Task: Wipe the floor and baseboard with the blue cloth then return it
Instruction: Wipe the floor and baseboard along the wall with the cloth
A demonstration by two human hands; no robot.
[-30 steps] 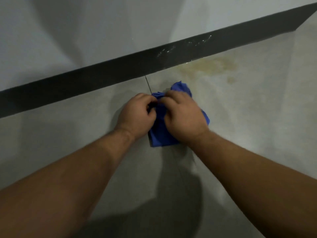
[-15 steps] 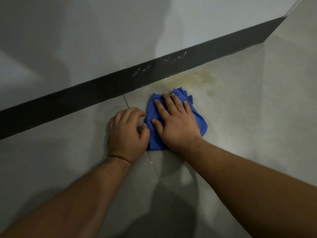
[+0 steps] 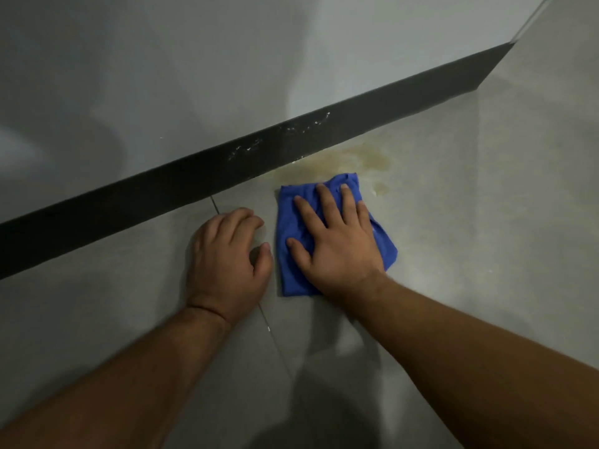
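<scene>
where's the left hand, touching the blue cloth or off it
Apart. The head view shows a strip of floor between the left hand and the blue cloth; the right hand presses it.

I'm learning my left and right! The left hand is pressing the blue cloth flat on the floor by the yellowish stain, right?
Not quite. In the head view it is the right hand that presses the blue cloth flat on the floor by the yellowish stain; the left hand rests on bare floor beside it.
</scene>
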